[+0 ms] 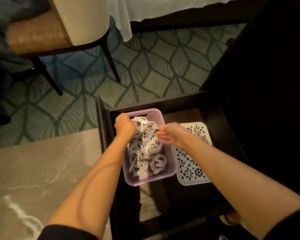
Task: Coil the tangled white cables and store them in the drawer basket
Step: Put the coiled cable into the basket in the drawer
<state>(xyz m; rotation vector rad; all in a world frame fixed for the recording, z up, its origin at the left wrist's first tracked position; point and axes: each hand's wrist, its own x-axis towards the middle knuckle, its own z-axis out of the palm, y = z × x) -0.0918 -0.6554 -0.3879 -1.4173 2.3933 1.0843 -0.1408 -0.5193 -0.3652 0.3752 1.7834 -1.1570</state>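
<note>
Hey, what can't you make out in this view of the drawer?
Head view: whether the left hand grips a cable; its own back hides the fingers.
Head view: the white basket is partly covered by the right forearm.
Head view: plug types on the cables, too small and blurred.

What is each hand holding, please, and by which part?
Left hand: grip round a white cable coil, at its loops; right hand: cannot be told.

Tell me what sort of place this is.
Probably a hotel room or bedroom: white bed linen hangs over a dark frame, an upholstered chair stands on patterned carpet, and an open dark drawer holds a purple basket of white cables.
</note>
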